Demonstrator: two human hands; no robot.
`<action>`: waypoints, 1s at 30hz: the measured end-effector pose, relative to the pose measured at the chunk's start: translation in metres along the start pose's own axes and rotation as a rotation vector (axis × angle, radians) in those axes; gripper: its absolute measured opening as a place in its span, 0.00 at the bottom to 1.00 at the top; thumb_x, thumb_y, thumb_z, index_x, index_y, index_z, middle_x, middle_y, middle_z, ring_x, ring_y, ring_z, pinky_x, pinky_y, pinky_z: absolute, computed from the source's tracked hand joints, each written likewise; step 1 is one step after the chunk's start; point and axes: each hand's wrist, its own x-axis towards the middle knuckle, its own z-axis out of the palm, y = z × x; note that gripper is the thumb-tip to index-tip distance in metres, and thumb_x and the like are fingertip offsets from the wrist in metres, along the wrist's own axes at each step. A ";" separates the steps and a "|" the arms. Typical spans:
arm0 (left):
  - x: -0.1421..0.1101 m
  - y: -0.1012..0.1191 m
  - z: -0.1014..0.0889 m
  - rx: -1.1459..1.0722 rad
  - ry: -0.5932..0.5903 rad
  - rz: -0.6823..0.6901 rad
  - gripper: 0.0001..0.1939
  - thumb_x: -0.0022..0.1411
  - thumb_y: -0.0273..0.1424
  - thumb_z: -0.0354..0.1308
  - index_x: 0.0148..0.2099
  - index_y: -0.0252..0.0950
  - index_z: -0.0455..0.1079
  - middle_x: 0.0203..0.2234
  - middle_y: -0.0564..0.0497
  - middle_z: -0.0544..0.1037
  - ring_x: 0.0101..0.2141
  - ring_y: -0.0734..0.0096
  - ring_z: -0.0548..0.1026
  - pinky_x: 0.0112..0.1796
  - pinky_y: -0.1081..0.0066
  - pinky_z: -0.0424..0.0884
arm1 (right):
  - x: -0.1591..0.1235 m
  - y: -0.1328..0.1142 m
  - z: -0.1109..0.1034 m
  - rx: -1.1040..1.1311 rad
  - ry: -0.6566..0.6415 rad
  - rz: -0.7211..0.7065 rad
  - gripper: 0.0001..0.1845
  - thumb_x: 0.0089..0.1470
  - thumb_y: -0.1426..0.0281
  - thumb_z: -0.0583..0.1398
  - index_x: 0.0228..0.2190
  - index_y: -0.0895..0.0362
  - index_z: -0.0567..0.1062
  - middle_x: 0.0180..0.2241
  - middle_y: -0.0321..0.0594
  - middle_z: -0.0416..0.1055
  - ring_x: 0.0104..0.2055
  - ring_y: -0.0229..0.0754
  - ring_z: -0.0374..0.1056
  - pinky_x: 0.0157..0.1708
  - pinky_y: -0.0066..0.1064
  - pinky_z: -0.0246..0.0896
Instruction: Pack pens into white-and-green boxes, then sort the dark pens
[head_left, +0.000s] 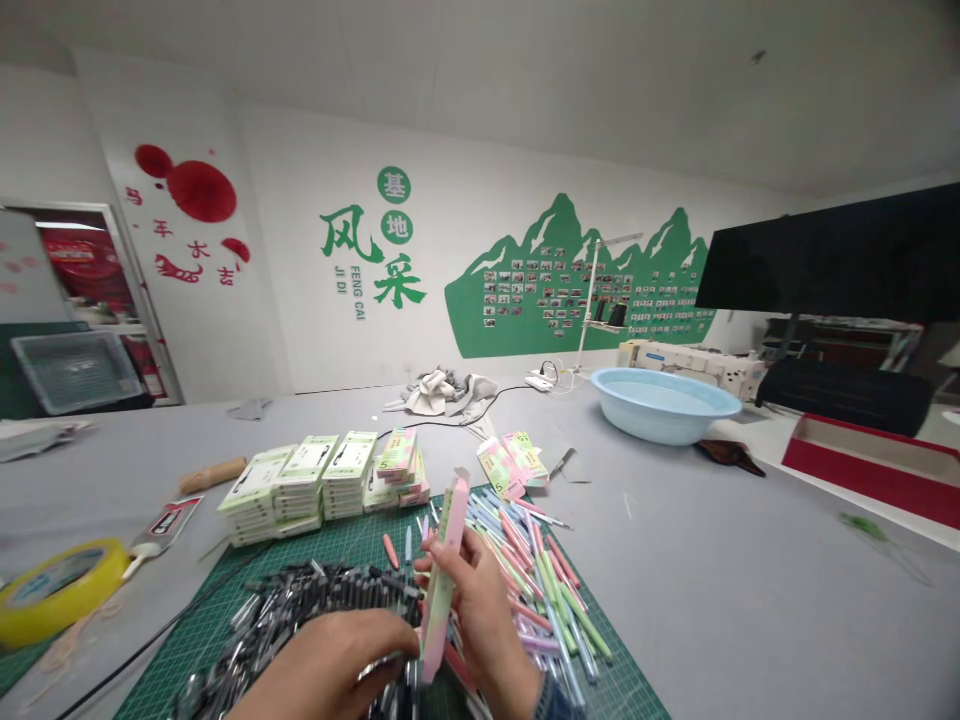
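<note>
I log, by remote: table [712, 560], cutting mat [634, 690] on top. On mat: parts pile [300, 590] L, pen pile [551, 570] R. Carton [439, 605] btwn piles, in R hand [484, 610]; L hand [341, 650] above parts pile. Behind parts pile: carton stacks [304, 480]. Behind pen pile: loose cartons [495, 465]. L of stacks: tube [169, 520], then tape roll [75, 600]. Table rear: cloths [442, 390]. Rear R: basin [667, 430], w/ sewing machine [720, 365] behind. Far R: open box [885, 500].

soft, even indoor light covers the grey surface [697, 550] and white wall [281, 250], with the ceiling [480, 60] duller and the upper right corner darker, while wide-angle distortion stretches the yellow tape roll [71, 606] at the left edge and faint blur softens the left hand [349, 645].
</note>
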 end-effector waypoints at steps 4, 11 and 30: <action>0.003 -0.004 -0.028 -0.067 0.156 -0.110 0.08 0.58 0.35 0.58 0.37 0.48 0.79 0.33 0.54 0.82 0.36 0.65 0.78 0.39 0.73 0.71 | -0.011 0.006 0.001 -0.070 -0.080 -0.041 0.20 0.46 0.64 0.67 0.41 0.57 0.73 0.38 0.42 0.74 0.39 0.47 0.71 0.41 0.37 0.64; 0.020 -0.010 -0.021 -0.558 0.417 -0.204 0.25 0.55 0.36 0.62 0.55 0.44 0.68 0.54 0.44 0.71 0.52 0.57 0.71 0.51 0.60 0.68 | -0.025 0.022 0.003 -0.014 -0.281 0.007 0.37 0.33 0.63 0.73 0.47 0.55 0.72 0.40 0.43 0.75 0.42 0.51 0.71 0.43 0.40 0.62; 0.026 -0.010 -0.017 -0.848 0.293 -0.270 0.12 0.54 0.38 0.62 0.38 0.38 0.68 0.31 0.52 0.76 0.29 0.70 0.74 0.29 0.73 0.68 | -0.033 0.018 0.012 0.305 -0.432 0.223 0.35 0.34 0.53 0.69 0.44 0.55 0.73 0.41 0.47 0.72 0.40 0.54 0.72 0.35 0.45 0.67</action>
